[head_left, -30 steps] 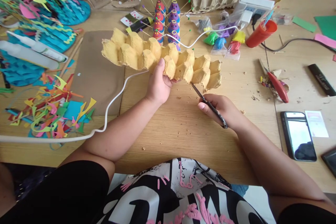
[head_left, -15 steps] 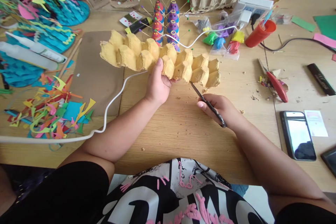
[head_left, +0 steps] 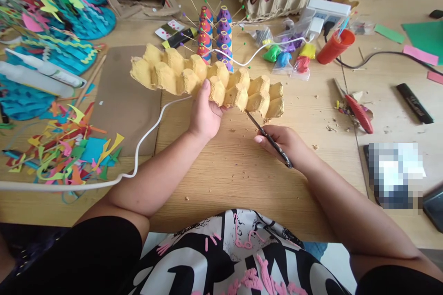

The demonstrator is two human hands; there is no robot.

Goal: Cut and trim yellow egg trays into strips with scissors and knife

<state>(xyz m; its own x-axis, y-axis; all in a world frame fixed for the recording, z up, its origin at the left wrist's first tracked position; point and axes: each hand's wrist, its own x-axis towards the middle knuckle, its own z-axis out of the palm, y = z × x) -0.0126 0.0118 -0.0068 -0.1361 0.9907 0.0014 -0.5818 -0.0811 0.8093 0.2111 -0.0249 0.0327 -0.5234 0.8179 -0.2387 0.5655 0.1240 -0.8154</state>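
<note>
A strip of yellow egg carton (head_left: pixel 188 81), two rows of cups wide, is held up over the table in my left hand (head_left: pixel 206 115). The thumb presses on its near face and the other fingers go behind it. My right hand (head_left: pixel 284 144) is closed round the handles of a pair of dark scissors (head_left: pixel 268 137). The scissors' blades reach up to the lower edge of the carton, right of my left hand; their tips are hidden behind it. Small yellow crumbs lie on the table below.
Coloured paper scraps (head_left: pixel 79 152) and a brown cardboard sheet (head_left: pixel 129 101) lie left. Behind the carton stand painted carton figures (head_left: pixel 205 32) with pins. A white cable (head_left: pixel 140 147) crosses my left forearm. A red cup (head_left: pixel 335 47), red-handled cutter (head_left: pixel 359 113) and black marker (head_left: pixel 414 103) are right.
The whole view has shifted slightly, so most things appear a little further left. Both hands keep their holds on the egg carton and the scissors, with almost the same placement.
</note>
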